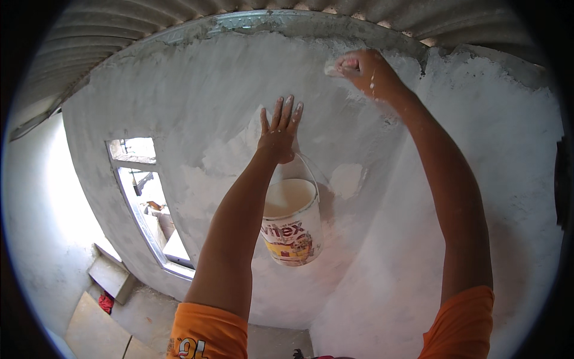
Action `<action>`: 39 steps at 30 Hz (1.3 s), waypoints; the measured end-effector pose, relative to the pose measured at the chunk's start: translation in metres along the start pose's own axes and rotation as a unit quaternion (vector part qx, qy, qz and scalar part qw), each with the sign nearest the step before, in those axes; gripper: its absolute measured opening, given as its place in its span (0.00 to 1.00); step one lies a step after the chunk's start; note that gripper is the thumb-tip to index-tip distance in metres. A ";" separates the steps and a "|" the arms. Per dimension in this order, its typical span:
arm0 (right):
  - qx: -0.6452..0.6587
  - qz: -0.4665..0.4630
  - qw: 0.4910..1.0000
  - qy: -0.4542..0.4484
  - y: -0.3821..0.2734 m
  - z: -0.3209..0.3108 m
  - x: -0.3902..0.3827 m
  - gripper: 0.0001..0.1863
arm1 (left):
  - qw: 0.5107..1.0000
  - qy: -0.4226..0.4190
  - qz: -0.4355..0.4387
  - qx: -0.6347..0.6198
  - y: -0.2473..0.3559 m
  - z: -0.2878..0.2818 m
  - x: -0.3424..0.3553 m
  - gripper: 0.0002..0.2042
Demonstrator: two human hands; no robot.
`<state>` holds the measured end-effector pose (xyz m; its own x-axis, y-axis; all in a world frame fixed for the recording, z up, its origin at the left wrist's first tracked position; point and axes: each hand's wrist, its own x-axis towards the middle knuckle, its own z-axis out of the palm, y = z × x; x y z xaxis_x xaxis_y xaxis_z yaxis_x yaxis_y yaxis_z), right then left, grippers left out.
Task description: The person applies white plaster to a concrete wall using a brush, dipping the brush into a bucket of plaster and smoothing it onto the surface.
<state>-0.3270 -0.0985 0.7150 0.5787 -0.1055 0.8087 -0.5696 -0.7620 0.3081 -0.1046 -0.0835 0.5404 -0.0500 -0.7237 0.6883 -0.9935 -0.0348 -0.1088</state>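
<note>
My left hand (279, 127) is raised with its fingers spread flat against the grey plastered wall (197, 96). A white paint bucket (293, 224) with a printed label hangs by its wire handle from my left wrist, part full of white paint. My right hand (363, 70) reaches high up near the top of the wall, fingers closed on a small pale sponge or rag (332, 69) pressed to the surface. White splashes mark both hands. Patches of fresh white coat lie around and below my left hand.
A window opening (146, 203) with a pale frame sits in the wall at the left. Corrugated metal roofing (119, 30) runs above the wall. Concrete blocks (110, 275) and a red cloth (106, 302) lie on the floor at lower left.
</note>
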 end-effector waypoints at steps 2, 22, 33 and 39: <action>0.117 0.045 0.992 -0.033 -0.019 -0.017 0.016 0.11 | 1.000 -0.007 -0.008 0.001 -0.006 0.005 -0.003 0.62; 0.066 0.077 0.989 -0.108 -0.055 -0.004 -0.022 0.11 | 0.999 -0.025 -0.024 0.038 -0.011 0.011 -0.006 0.60; -0.150 -0.085 0.984 0.034 -0.004 0.016 -0.070 0.12 | 1.000 -0.023 0.002 0.015 -0.005 0.008 -0.002 0.60; 0.026 0.121 0.971 -0.205 -0.048 -0.013 -0.068 0.13 | 0.999 -0.025 -0.019 0.043 -0.013 0.006 -0.007 0.61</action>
<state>-0.3467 -0.0468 0.6522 0.6219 -0.5229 0.5830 -0.6935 -0.7136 0.0997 -0.0906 -0.0817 0.5324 -0.0059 -0.7538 0.6571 -0.9820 -0.1197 -0.1462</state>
